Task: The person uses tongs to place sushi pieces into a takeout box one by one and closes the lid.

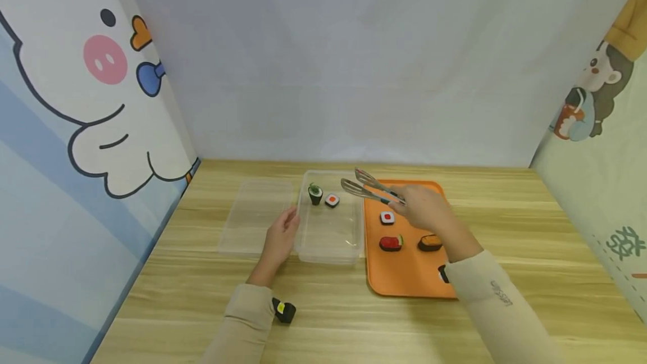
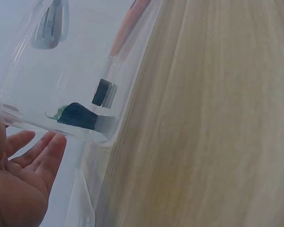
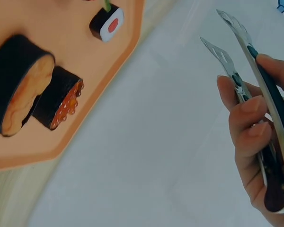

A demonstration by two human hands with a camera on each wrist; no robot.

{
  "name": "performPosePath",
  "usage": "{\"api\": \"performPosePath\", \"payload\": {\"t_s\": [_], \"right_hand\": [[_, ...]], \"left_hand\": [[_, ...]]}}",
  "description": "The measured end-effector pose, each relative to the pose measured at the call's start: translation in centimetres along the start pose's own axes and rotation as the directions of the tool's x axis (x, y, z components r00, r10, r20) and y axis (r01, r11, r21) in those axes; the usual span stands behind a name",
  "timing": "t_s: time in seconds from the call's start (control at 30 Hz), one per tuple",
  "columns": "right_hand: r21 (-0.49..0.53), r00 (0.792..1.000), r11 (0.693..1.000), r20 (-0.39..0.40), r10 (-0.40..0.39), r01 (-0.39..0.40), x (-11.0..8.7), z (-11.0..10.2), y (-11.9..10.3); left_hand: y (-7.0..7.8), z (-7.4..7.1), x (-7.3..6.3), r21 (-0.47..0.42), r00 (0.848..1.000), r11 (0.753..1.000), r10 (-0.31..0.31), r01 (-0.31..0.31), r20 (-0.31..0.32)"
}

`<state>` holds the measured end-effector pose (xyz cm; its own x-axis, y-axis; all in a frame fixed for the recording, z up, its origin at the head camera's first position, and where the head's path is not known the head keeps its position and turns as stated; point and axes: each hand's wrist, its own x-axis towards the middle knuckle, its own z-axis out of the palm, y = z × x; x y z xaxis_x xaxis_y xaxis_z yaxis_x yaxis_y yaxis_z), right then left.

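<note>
My right hand grips a pair of metal tongs with dark handle grips. The slotted tips stand apart with nothing between them, above the gap between the clear container and the orange tray. At the container's left wall is my left hand, its fingers loosely extended, fingertips right at the rim in the left wrist view. Inside the clear plastic container stand a cone-shaped sushi piece with green on top and a small sushi roll with an orange-red centre.
On the orange tray lie a red-centred roll, a red-topped sushi, an orange-topped sushi and other pieces partly behind my right arm. A clear lid lies left of the container. A yellow-centred black roll sits beside my left sleeve.
</note>
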<state>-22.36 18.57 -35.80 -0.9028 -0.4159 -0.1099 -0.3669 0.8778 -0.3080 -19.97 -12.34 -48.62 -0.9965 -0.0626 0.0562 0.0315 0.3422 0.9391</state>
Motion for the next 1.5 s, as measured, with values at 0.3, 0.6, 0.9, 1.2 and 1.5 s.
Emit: {"api": "performPosePath", "payload": {"t_s": [0.3, 0.6, 0.9, 1.2, 1.5], "right_hand": [[0.006, 1.0, 1.0, 0.0, 0.011, -0.011, -1.7, -0.6, 2.1], [-0.023, 1.0, 1.0, -0.003, 0.017, -0.017, -3.4, -0.9, 4.2], [-0.038, 0.999, 0.999, 0.037, -0.03, 0.032, -4.2, -0.2, 5.6], [-0.017, 0.992, 0.997, 0.105, -0.07, 0.072, -4.7, -0.2, 7.7], [0.023, 0.981, 0.995, 0.169, -0.097, 0.095, -3.8, -0.3, 10.0]], "left_hand": [[0.1, 0.0, 0.1, 0.004, 1.0, 1.0, 0.0, 0.0, 0.0], [0.2, -0.1, 0.1, 0.002, 1.0, 1.0, 0.007, -0.007, -0.003], [0.1, 0.0, 0.1, 0.006, 1.0, 1.0, 0.018, -0.018, -0.008], [0.2, 0.0, -0.1, 0.008, 1.0, 1.0, 0.018, -0.018, -0.01], [0.1, 0.0, 0.0, 0.018, 1.0, 1.0, -0.014, 0.014, -0.007]]}}
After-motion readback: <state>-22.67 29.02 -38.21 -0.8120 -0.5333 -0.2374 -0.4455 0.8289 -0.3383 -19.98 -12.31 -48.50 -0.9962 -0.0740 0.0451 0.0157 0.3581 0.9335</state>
